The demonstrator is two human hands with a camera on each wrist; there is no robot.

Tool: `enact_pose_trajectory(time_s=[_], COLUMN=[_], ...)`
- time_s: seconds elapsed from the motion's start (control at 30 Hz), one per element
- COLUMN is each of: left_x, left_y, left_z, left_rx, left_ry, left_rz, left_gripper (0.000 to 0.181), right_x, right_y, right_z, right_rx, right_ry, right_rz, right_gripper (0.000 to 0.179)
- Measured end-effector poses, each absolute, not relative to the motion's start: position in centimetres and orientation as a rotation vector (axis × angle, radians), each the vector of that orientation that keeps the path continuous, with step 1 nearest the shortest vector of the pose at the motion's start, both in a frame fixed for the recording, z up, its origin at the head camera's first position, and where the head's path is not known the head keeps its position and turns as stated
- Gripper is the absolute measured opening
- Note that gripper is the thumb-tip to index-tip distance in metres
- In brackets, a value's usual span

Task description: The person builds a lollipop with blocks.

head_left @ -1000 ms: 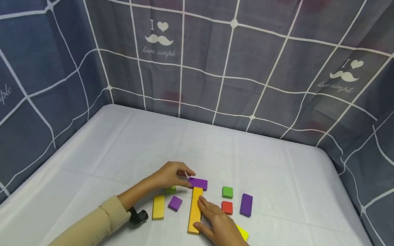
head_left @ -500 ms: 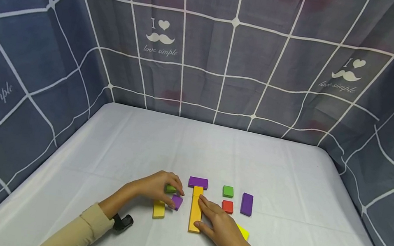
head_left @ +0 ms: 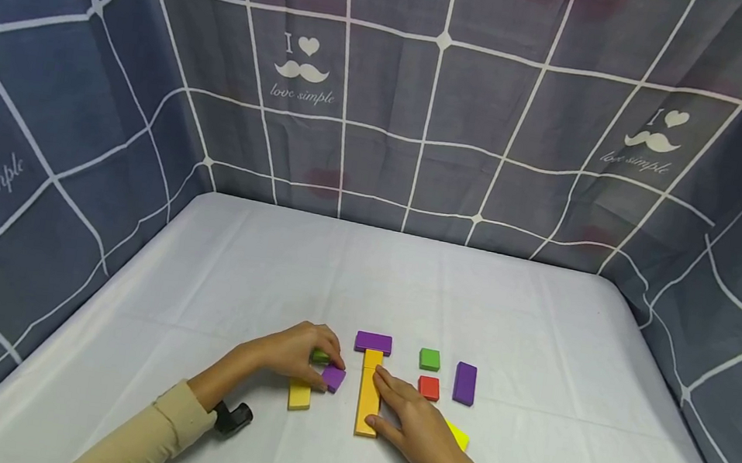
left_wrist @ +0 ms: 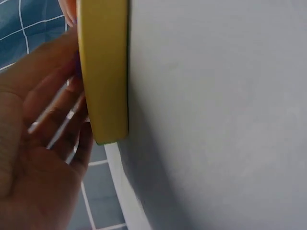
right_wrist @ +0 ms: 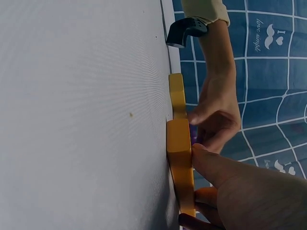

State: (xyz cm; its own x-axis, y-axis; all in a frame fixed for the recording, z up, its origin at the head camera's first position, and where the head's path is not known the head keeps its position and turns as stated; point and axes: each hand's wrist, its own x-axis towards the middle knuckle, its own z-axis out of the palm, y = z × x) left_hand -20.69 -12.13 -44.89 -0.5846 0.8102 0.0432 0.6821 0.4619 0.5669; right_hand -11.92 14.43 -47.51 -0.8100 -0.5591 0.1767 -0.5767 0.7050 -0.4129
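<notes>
In the head view my left hand (head_left: 302, 349) pinches a small purple square block (head_left: 334, 378) between thumb and fingers. A green block (head_left: 320, 355) shows partly behind those fingers, and a yellow block (head_left: 299, 394) lies under the wrist side of the hand. My right hand (head_left: 412, 425) rests with fairly straight fingers and thumb along the right side of a long orange block (head_left: 368, 407). A small orange block (head_left: 372, 358) continues from its far end, up to a purple bar (head_left: 373, 343) lying crosswise. In the left wrist view the yellow block (left_wrist: 104, 72) hides the fingertips.
Right of the row lie a green block (head_left: 429, 360), a red block (head_left: 428, 388) and a purple block (head_left: 465, 384). A bright yellow block (head_left: 458, 436) is partly hidden by the right hand. The white table (head_left: 337, 274) is surrounded by checked curtains (head_left: 389, 93).
My left hand has left the purple bar, come toward me and left, and taken hold of the small purple block. The right hand stays in place on the long orange block.
</notes>
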Motion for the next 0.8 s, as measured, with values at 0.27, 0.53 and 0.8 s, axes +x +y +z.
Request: enact_pose_trajectory(time_s=[0.27, 0.53, 0.8], left_x=[-23.1, -26.2, -27.1], left_y=[-11.4, -9.3, -8.4], left_z=[-43.6, -44.5, -45.0], left_rx=[1.066, 0.842, 0.844], left_ry=[2.611, 2.704, 2.64], left_rz=[1.087, 1.101, 1.017], left_gripper=[0.033, 0.032, 0.032], right_x=[-12.0, -12.0, -12.0], right_y=[14.6, 14.6, 14.5], right_z=[-47.5, -47.6, -47.4], right_rx=[0.959, 0.956, 0.968], right_ry=[-2.871, -2.89, -2.886], right_rz=[0.712, 0.724, 0.722], right_gripper=[0.064, 0.064, 0.064])
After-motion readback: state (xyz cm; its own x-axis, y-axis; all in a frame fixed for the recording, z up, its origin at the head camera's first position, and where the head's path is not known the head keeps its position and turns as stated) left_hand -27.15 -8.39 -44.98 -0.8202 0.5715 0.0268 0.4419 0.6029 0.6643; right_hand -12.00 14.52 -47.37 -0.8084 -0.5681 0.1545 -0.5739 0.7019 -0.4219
